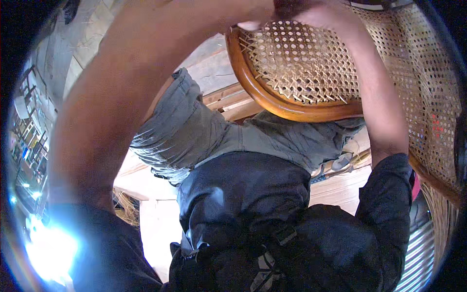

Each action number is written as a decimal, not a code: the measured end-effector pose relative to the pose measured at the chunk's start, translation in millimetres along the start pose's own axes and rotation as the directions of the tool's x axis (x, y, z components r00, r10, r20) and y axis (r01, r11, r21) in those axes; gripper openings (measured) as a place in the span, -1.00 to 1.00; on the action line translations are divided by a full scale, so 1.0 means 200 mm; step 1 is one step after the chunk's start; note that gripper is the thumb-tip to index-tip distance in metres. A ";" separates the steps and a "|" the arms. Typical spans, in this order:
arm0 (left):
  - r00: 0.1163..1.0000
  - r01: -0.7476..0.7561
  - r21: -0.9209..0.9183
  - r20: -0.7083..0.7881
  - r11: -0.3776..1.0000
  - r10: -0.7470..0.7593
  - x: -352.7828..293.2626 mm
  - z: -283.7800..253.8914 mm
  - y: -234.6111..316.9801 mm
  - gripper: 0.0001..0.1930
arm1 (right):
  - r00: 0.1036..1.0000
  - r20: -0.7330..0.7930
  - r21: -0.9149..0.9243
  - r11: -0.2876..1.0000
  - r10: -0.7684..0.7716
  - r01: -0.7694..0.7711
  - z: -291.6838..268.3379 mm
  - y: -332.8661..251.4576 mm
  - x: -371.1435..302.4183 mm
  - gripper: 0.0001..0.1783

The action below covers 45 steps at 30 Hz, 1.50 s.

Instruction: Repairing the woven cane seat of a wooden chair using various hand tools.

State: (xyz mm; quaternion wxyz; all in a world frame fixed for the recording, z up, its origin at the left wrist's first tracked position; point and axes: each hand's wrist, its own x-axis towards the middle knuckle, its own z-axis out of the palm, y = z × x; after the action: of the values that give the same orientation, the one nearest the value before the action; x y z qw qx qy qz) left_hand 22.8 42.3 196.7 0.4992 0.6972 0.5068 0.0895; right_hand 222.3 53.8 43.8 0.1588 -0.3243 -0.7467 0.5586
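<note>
A rounded wooden frame (272, 103) with woven cane webbing (304, 63) stretched inside it, like a chair seat or back, rests over my lap. Cut cane ends stick out along the inner edge of the wood. At the top of the view, my left hand (250, 20) is over the frame's far left part, with one fingertip showing and the rest cut off. My right hand (323, 15) lies over the far part of the webbing, its fingers blurred and hidden. Something dark between the hands is too unclear to name.
A larger cane-webbed panel (418, 73) with a wooden edge stands to the right. Loose cane strands (440, 224) hang below it, and more strands (125, 207) lie at the lower left. Pale wooden boards (340, 187) are under me. Bright light glares at the lower left.
</note>
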 end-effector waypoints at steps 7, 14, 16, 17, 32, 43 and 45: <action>0.989 -0.122 0.829 0.145 0.546 0.001 0.17 0.01 -0.25 -0.66 | 0.931 -0.036 -0.080 0.927 0.364 -0.366 0.09 -0.06 0.11 -0.74; 0.980 -0.028 0.501 0.185 0.865 -0.075 0.22 0.22 -0.58 -0.61 | 0.992 0.062 -0.285 0.955 0.106 -0.084 0.02 0.07 -0.01 -0.75; 0.968 0.055 0.610 0.163 0.791 -0.193 0.24 0.23 -0.57 -0.60 | 0.999 0.049 -0.457 0.889 -0.011 0.032 0.06 0.16 -0.03 -0.77; 0.968 0.055 0.611 0.162 0.790 -0.193 0.24 0.23 -0.59 -0.60 | 1.000 -0.023 -0.390 0.921 -0.010 0.001 0.08 0.17 -0.04 -0.78; 0.830 0.494 0.043 0.276 0.868 -0.485 0.14 0.10 -0.64 -0.63 | 0.993 -0.047 -0.618 0.784 -0.108 0.055 0.12 0.24 0.00 -0.80; 0.812 0.562 -0.116 0.265 0.819 -0.519 -0.17 0.26 -0.46 -0.63 | 0.952 -0.144 -0.138 0.947 0.270 -0.290 0.02 0.18 0.06 -0.72; 0.787 0.605 -0.160 0.270 0.780 -0.555 -0.21 0.32 -0.49 -0.64 | 0.937 -0.198 -0.118 0.942 0.287 -0.314 0.04 0.14 0.05 -0.73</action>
State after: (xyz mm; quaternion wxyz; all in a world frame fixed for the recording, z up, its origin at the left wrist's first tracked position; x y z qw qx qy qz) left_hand -16.5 -31.3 105.3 0.6322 0.4465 0.6277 -0.0828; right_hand 219.3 59.3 14.7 0.1131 -0.4942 -0.7102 0.4884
